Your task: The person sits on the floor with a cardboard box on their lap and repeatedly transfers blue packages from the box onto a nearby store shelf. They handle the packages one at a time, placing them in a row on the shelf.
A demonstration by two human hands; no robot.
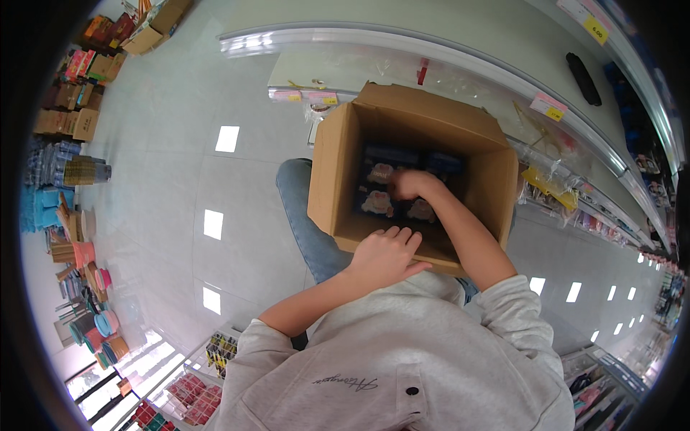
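An open cardboard box (330,167) rests in front of my body, its opening facing up. Several dark blue packages (377,202) with pale cartoon figures lie at its bottom. My left hand (385,250) lies over the near rim of the box, fingers curled on the cardboard. Reaching inside, my right hand (412,186) is at the packages with its fingers bent down; shadow hides the fingertips, so whether it grips one cannot be told.
Beyond the box run shelves with a clear edge strip (377,37) and price tags (549,106). A black object (584,78) lies on the upper shelf. Stacked goods (51,161) line the left side. A wire rack (199,396) stands at lower left.
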